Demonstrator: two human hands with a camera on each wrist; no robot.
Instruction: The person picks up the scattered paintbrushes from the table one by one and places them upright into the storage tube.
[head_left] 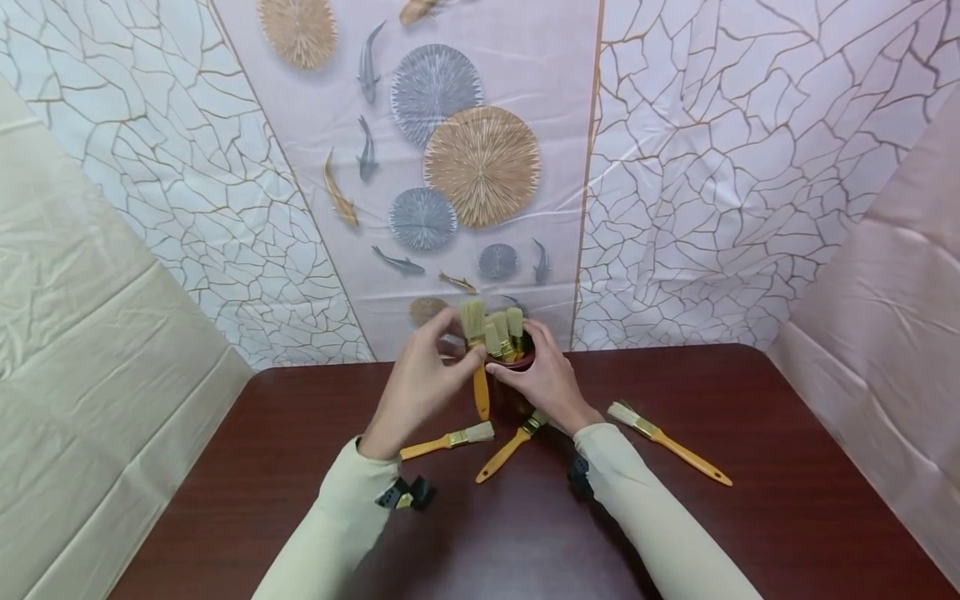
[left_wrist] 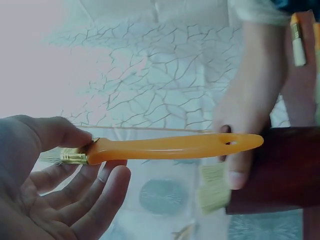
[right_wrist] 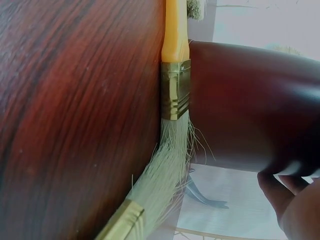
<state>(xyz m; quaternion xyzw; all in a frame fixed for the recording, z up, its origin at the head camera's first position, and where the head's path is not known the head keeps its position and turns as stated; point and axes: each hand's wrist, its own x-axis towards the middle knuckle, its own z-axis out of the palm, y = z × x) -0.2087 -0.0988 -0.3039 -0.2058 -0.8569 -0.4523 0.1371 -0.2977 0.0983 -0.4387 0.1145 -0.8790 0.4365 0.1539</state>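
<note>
My left hand [head_left: 423, 367] pinches a paintbrush [left_wrist: 175, 148] at its gold metal band, between thumb and fingers. Its pale bristles point up and its yellow handle hangs down. Right beside it stands a dark red cylindrical pot [right_wrist: 240, 105] with several paintbrushes [head_left: 504, 329] in it, bristles up. My right hand [head_left: 549, 375] grips the pot near its rim, thumb on the near side. The held brush is beside the pot's left edge, overlapping the brushes there in the head view. The far side of the pot is hidden.
On the dark wood table [head_left: 300, 475] lie a brush [head_left: 431, 446] at left, another [head_left: 504, 454] in front of the pot, and one [head_left: 686, 454] at right. Patterned cloth [head_left: 697, 183] hangs behind the table.
</note>
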